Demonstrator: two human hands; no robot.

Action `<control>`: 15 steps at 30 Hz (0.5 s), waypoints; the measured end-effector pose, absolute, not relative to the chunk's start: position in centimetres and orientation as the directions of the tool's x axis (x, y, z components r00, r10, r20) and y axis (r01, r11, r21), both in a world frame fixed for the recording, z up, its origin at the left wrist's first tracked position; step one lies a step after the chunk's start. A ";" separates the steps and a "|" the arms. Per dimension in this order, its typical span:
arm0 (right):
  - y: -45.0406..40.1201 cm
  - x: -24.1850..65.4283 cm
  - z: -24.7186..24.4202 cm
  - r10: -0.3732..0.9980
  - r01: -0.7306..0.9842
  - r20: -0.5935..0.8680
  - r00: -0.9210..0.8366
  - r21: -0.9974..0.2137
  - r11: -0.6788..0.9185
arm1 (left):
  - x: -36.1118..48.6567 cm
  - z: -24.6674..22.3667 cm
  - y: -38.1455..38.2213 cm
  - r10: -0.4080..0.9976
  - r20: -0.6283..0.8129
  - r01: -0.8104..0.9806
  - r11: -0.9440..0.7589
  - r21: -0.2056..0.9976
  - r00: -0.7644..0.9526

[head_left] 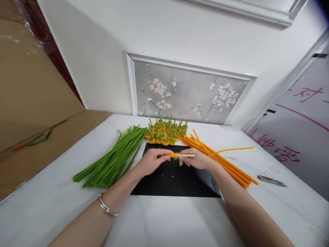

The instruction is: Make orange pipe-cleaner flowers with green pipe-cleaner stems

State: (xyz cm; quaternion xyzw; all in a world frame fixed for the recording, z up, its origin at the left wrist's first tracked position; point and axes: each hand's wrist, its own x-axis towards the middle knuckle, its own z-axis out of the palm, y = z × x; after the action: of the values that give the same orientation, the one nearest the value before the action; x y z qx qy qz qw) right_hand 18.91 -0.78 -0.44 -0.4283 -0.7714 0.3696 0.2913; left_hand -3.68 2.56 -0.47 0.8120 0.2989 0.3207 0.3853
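Above a black mat [169, 183], my left hand [154, 160] pinches the left end of an orange fuzzy stem [173, 155], which is coiled around a thin pale stick [189, 155]. My right hand [193, 157] is closed on the stick, just right of the coil. Green fuzzy stems [115, 159] lie in a pile to the left of the mat. Straight orange stems [226, 163] are bundled on the right. Behind the mat stand several small orange pieces with green tops [167, 132], packed together.
Metal snips [272, 180] lie on the white table [159, 219] at the right, beside thin loops [273, 169]. Cardboard [38, 137] covers the left side. A white wall with a framed floral panel [185, 92] rises behind, and a whiteboard [295, 120] stands at the right.
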 end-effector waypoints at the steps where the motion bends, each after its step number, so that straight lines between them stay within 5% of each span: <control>1: -0.9 18.7 -0.6 0.880 0.455 0.136 -0.455 -0.814 0.361 | -3.6 -0.5 2.6 0.750 0.295 0.247 -0.518 0.819 0.592; 7: -1.4 17.6 -0.7 0.902 0.413 0.043 -0.430 -0.879 0.240 | -2.9 -0.6 1.9 0.816 0.404 0.430 -0.566 0.704 0.413; 15: -1.7 16.2 0.0 0.993 0.151 0.007 -0.119 -0.988 0.025 | -2.9 -0.3 1.3 0.762 0.464 0.529 -0.648 0.548 0.452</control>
State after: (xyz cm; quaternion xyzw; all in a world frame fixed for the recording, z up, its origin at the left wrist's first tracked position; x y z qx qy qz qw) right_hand 16.17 -1.73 -0.02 -0.5022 -0.5694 0.4850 0.4340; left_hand -2.86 1.34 -0.28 0.8360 0.3861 0.3534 0.1648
